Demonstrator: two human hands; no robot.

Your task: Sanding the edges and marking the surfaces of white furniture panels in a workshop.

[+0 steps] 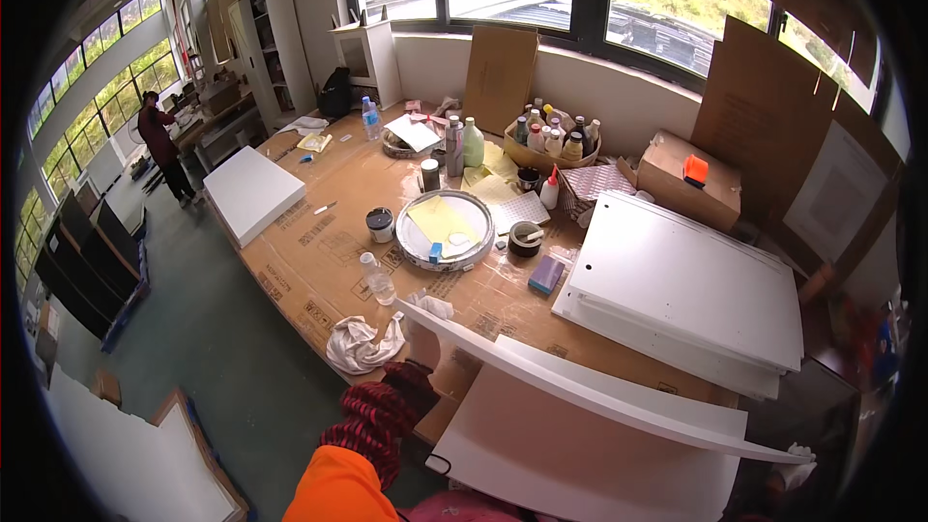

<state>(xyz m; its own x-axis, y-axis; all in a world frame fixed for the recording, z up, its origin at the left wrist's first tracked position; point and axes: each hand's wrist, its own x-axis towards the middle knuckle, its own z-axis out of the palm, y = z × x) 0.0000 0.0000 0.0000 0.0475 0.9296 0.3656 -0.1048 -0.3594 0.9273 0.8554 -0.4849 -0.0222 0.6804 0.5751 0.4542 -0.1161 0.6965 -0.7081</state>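
1. Two hands of ours hold one long, narrow white board point(580, 391), which slants away to the right on our side of the round tray point(411, 253).
2. Our left hand point(422, 340), nearer us than the tray, is closed around the board's left end; some of its fingers are hidden from us.
3. Our right hand point(797, 472), well to the right of the tray and nearer us, is bent over the board's other end; we see its fingers only in part.
4. Below the board, on our side of the tray, we have a wide white panel point(580, 449).
5. Inside the tray we see a yellow sheet point(440, 220) and a small blue block point(435, 251).
6. To the left of the tray stands a dark jar point(380, 224); nearer us are a clear bottle point(377, 282) and a crumpled white cloth point(362, 346).
7. Right of the tray we find a dark bowl point(525, 242), a purple block point(546, 275) and, farther over, stacked white panels point(686, 280).
8. Beyond the tray are a pale green bottle point(473, 145) and a basket point(537, 162) of bottles.
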